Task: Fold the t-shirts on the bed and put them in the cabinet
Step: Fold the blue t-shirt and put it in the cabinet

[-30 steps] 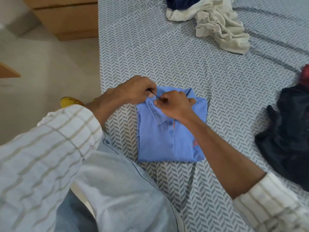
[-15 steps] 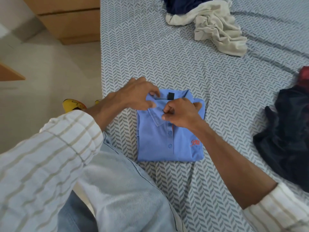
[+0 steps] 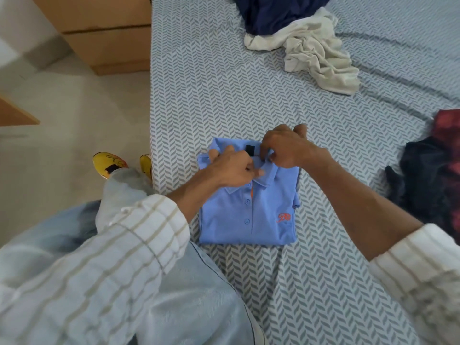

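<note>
Bed (image 3: 249, 95) fills centre and right of view, covered in a grey-and-white herringbone sheet; sheet shows long creases at far right and puckers near the person's knee. Blue polo shirt (image 3: 249, 215) lies folded into a compact rectangle near the bed's left edge, placket buttons and small orange chest logo facing up, black neck label visible at the collar. Left hand (image 3: 231, 168) rests on the collar's left side, fingers curled, thumb and fingertips pinching the collar flap. Right hand (image 3: 288, 148) sits at the collar's right side, fingers curled and pinching the fabric by the label. Both grips therefore closed on the shirt collar. Unfolded clothes elsewhere on the bed: cream shirt (image 3: 316, 56) crumpled at far centre, partly overlapping a navy garment (image 3: 273, 11) at the far edge; black garment (image 3: 428, 180) at right with a red garment (image 3: 448, 125) just beyond it. Left of bed: pale floor (image 3: 74, 115), wooden cabinet (image 3: 104, 33) at far left against the bed's side, a wooden corner (image 3: 15, 115) at the left frame edge. Yellow footwear (image 3: 109, 165) on the floor beside the bed. Striped sleeves and light jeans occupy the near foreground.
</note>
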{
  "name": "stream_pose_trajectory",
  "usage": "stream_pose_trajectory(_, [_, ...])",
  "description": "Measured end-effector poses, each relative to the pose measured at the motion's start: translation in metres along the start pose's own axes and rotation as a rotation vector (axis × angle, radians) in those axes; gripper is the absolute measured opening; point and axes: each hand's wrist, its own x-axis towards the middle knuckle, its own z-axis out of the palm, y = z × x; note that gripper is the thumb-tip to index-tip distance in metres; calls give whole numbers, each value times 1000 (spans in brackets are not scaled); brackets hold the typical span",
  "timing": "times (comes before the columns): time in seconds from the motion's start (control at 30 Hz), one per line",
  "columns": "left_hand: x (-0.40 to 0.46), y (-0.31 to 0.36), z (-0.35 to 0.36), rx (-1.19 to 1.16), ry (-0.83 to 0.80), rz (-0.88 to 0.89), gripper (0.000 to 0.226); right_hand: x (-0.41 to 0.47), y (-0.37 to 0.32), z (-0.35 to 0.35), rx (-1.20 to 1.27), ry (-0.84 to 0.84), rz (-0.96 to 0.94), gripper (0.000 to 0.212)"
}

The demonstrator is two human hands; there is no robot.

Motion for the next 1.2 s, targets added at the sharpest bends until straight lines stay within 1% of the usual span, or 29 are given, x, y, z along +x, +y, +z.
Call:
stream_pose_trajectory(0.03, [3,3,2,-18,-1,-19,39,2,3,1,10,-3,-7,23])
stream_pose_trajectory(0.1, [4,4,6,23,-1,-22,35,3,8,5,84,-13,-9,24])
stream_pose_trajectory(0.17, [2,-1,10,37,54,10,28,0,16,10,178,34,21,25])
stream_pose_trajectory(0.2, [1,-7,12,8,120,50,25,-3,18,17,214,68,45,27])
stream_pose_trajectory(0.23, [0,-14,17,-32,213,103,27,-9,15,23,243,106,91,34])
stream_pose_trajectory(0.27, [-4,-21,23,-62,320,147,35,-17,10,31,289,164,162,44])
stream_pose_trajectory(0.3, [-8,-28,28,-61,420,167,46,-27,2,38,347,258,218,51])
stream_pose_trajectory(0.37, [-21,-39,40,1,615,188,60,-46,-19,62,446,441,256,60])
stream_pose_trajectory(0.4, [-28,-43,48,32,658,189,64,-53,-28,75,457,482,259,65])
stream_pose_trajectory(0.43, [-35,-46,58,52,656,184,68,-59,-38,87,450,489,255,69])
stream_pose_trajectory(0.5, [-45,-49,81,63,587,158,78,-70,-58,106,402,465,245,75])
stream_pose_trajectory(0.57, [-52,-50,98,32,514,83,83,-78,-72,121,331,464,245,78])
stream_pose_trajectory(0.63, [-51,-51,104,-17,460,8,79,-79,-76,131,281,450,288,78])
stream_pose_trajectory(0.67, [-48,-52,103,-39,438,5,76,-78,-76,133,276,435,309,79])
stream_pose_trajectory(0.77, [-38,-57,90,-186,425,70,74,-77,-75,131,337,442,298,79])
stream_pose_trajectory(0.83, [-37,-61,77,-321,466,58,63,-80,-72,123,451,488,308,76])
stream_pose_trajectory(0.87, [-38,-65,73,-370,516,12,56,-82,-69,117,500,530,368,73])
stream_pose_trajectory(0.93, [-40,-70,63,-417,601,-166,54,-81,-58,106,595,582,580,71])
stream_pose_trajectory(0.97, [-40,-72,58,-411,611,-256,53,-80,-52,100,665,562,691,71])
stream_pose_trajectory(1.0, [-38,-75,55,-415,586,-330,47,-80,-46,95,751,527,781,69])
stream_pose_trajectory(1.07, [-34,-73,43,-489,473,-410,34,-78,-39,85,976,454,886,59])
stream_pose_trajectory(1.13, [-31,-70,32,-617,344,-434,35,-77,-37,78,1184,380,902,50])
stream_pose_trajectory(1.2, [-29,-69,24,-841,234,-422,41,-76,-37,80,1365,339,862,45])
